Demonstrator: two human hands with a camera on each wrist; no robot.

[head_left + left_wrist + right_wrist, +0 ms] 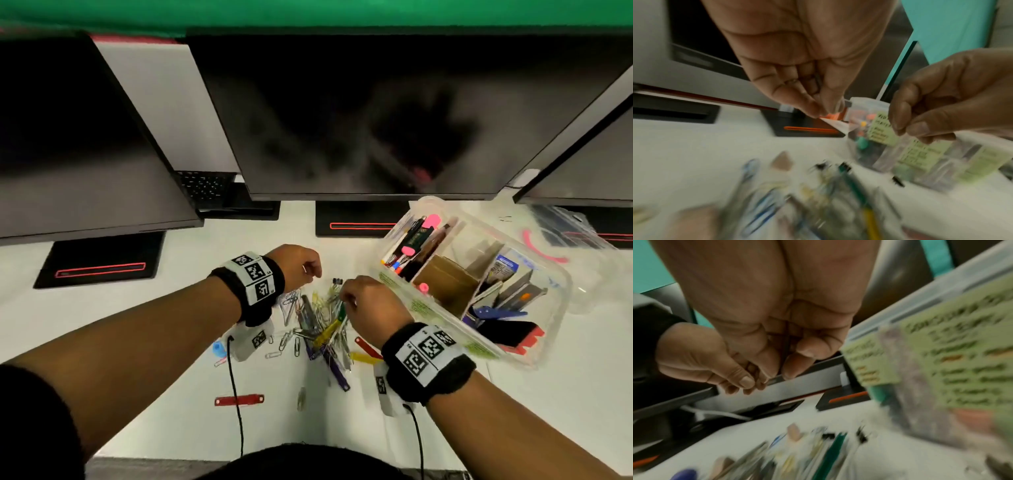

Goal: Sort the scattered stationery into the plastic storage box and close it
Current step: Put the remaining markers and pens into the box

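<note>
The right hand (368, 308) hangs over the near-right edge of the heap of paper clips and fastener strips (318, 325), its fingers bunched together and pointing down. The right wrist view shows the thumb and fingertips (795, 368) drawn close, but the blur hides whether they pinch a clip, so I cannot tell. The left hand (298, 265) hovers over the heap's far-left edge, fingers curled in. A glint of wire shows at its knuckles in the head view and a small dark piece sits between its fingertips (818, 107) in the left wrist view (most likely a clip, though too blurred to name).

Nearest the person, a red fastener strip (239, 400) lies alone on the white desk (154, 394), its long axis running left to right. Beyond it the heap spreads between the two hands, with a yellow strip (364, 357) and a purple one (337, 375) poking out toward the body.

The clear plastic storage box (555, 308) sits to the right of the heap, just beside the right hand, open, tilted diagonally, its dividers already holding pens and highlighters. Its lid (565, 229) lies further back right. By my judgement the right hand has the shorter carry, since the box lies rightward and slightly away from both hands. Dark monitors (376, 120) stand behind.
</note>
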